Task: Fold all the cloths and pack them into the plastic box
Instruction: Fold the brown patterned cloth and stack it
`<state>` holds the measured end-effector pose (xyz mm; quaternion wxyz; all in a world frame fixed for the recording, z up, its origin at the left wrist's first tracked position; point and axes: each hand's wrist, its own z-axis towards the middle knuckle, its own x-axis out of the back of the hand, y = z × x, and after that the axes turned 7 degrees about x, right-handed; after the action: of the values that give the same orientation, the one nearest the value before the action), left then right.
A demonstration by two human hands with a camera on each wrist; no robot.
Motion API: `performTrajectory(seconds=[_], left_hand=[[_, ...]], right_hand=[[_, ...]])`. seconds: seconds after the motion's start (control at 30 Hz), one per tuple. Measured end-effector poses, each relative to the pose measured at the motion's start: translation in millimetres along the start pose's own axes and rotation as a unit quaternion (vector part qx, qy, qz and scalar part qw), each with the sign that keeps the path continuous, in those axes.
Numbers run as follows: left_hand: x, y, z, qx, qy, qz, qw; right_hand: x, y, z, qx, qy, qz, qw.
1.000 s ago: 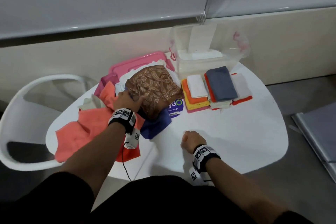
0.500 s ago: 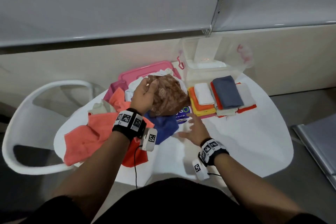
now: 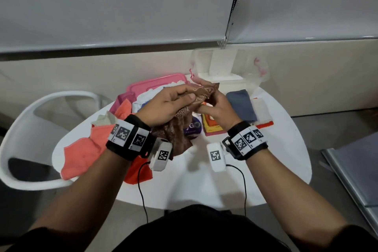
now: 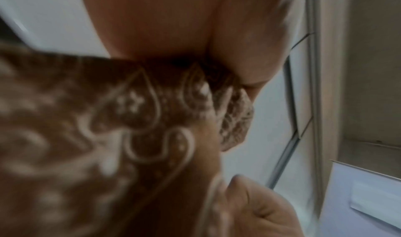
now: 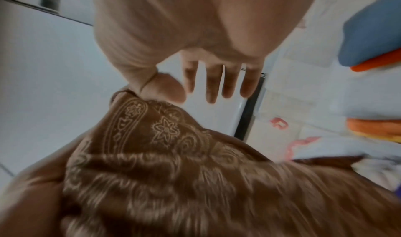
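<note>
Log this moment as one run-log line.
stage: picking up | left hand: pinches brown cloth | right hand: pinches same cloth | cloth: lifted, unfolded | box: open

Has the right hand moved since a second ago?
Yes. The right hand has gone from the bare table near the person up and forward to pinch the brown cloth, now over the folded stack.

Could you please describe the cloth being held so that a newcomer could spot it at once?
Above the white table, in front of the clear plastic box, both hands hold up one brown cloth. Unlike its plain neighbours, it has a pale paisley print.
</note>
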<state>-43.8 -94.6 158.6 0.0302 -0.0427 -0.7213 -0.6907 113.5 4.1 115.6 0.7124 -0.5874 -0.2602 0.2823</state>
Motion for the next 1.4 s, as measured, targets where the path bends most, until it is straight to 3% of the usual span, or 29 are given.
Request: performTrajectory(seconds=[0.07,0.2,0.27,0.37,0.47,0.6,0.73,0.9,0.97,1.03,1.1,1.13,1.2,1.27,1.33,1.4], left_hand=[[-1.3,12.9,-2.2,-0.008,0.008,0.019,1.000],[7.4,34.0,-10.1,-0.001,0.076,0.086,0.993],[12.5,40.7,-13.1,0.048,0.074,0.137,0.987],[18.0,40.8,-13.3,0.133,0.016,0.237,0.962],[11.3,39.8,-8.0,0.136,0.016,0.165,0.977],[-3.6,40.3,12.9,0.047,0.094,0.090,0.990],[-11.0,36.9,37.4,0.010,0.170,-0.064,0.983],[-25.9,30.3,32.4,-0.036,0.112,-0.176,0.977],[-40.0,11.4,19.7,0.013,0.083,-0.228,0.970],[-59.0,-21.8,4.7,0.107,0.038,-0.263,0.958],[-78.2,-65.7,-13.5,0.216,-0.037,-0.218,0.951],[-86.7,-92.6,-23.1,0.265,-0.041,-0.196,0.943],[-104.6,-146.2,-44.6,0.388,0.006,-0.175,0.905],[-120.2,-189.5,-68.6,0.474,-0.007,-0.119,0.872],[-126.1,-217.7,-87.1,0.523,-0.036,-0.046,0.851],[-120.8,-231.5,-96.0,0.538,-0.031,-0.036,0.842]], right_hand=[[2.0,-13.1,0.5,-0.001,-0.015,0.004,1.000],[18.0,-37.4,-6.8,-0.002,0.035,0.070,0.997],[31.1,-49.2,-12.0,-0.012,0.050,0.103,0.993],[54.9,-62.0,-18.6,-0.012,0.075,0.103,0.992],[79.8,-65.9,-28.8,-0.004,0.103,0.083,0.991],[105.9,-62.5,-41.8,-0.009,0.151,0.057,0.987],[130.2,-65.1,-48.8,0.014,0.213,0.075,0.974],[148.4,-63.7,-69.2,0.011,0.188,0.129,0.974],[148.0,-45.6,-86.7,-0.020,0.155,0.135,0.978],[141.9,-16.8,-108.6,-0.082,0.101,0.129,0.983],[130.8,22.9,-133.8,-0.182,0.034,0.091,0.979],[124.1,44.6,-147.8,-0.237,-0.006,0.059,0.970],[111.8,87.9,-175.3,-0.334,-0.079,-0.010,0.939],[103.6,123.7,-202.3,-0.421,-0.127,-0.053,0.897],[100.1,144.6,-220.8,-0.482,-0.169,-0.073,0.856],[100.6,155.8,-229.1,-0.510,-0.176,-0.066,0.840]])
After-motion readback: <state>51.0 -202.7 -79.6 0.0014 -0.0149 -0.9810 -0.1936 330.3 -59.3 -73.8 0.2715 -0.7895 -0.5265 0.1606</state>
